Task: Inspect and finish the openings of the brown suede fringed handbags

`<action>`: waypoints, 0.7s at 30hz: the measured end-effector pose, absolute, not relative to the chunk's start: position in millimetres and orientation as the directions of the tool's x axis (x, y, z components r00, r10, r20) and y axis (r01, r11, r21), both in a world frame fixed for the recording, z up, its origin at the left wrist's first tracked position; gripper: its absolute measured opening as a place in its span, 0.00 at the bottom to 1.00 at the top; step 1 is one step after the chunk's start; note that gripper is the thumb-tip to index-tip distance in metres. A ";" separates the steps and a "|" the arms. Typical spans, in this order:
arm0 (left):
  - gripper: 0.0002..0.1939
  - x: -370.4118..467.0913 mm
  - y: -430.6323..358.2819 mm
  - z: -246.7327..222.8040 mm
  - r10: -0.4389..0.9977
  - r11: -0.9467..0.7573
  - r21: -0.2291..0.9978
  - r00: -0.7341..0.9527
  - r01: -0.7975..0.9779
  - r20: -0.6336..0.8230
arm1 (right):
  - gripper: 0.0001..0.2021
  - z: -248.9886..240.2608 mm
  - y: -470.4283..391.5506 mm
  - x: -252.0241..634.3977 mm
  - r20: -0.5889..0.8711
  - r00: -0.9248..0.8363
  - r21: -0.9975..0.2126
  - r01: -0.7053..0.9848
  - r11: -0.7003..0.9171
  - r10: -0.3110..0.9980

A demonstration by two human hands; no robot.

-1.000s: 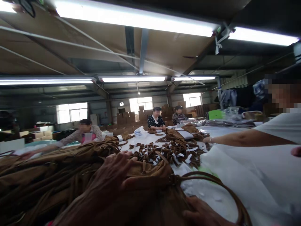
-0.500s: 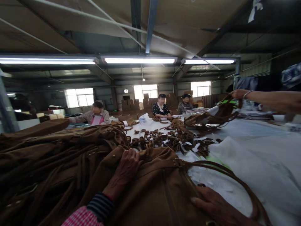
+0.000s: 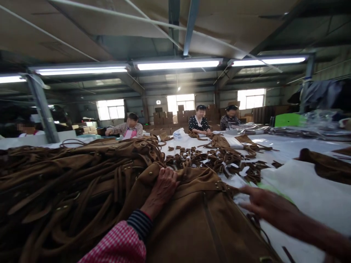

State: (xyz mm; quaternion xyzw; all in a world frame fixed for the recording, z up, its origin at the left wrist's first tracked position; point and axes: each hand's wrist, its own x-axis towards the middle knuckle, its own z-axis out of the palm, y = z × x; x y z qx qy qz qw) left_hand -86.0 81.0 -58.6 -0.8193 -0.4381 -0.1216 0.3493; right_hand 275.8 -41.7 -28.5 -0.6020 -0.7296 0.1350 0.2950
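A large brown bag [image 3: 189, 219] with a central zip lies in front of me. My left hand [image 3: 164, 184], below a pink checked sleeve with a striped cuff, is closed over the bag's upper edge. At the bag's upper right side is my right hand [image 3: 263, 202], slightly blurred, with its fingers pinched at a brown handle [image 3: 233, 190] by the metal fittings. A heap of similar brown bags [image 3: 82, 179] with straps and buckles lies to the left of my left hand.
Many small brown strap pieces [image 3: 208, 157] with white tags lie on the white table [image 3: 263, 140]. Another brown bag wrapped with white paper [image 3: 234, 143] lies farther back. Several people sit beyond the table. At right is a brown piece [image 3: 326, 168] on white sheeting [image 3: 301, 182].
My right hand has moved up from the bag's right side to its handle. My left hand keeps its grip. A co-worker's arm holding a brown bag at right has left the view. The view has turned left.
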 end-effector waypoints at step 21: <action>0.14 -81.3 87.8 -42.8 0.690 -0.382 -0.380 0.534 0.842 0.489 | 0.11 -68.6 -50.5 207.3 0.273 -0.419 -0.465 0.731 0.500 0.866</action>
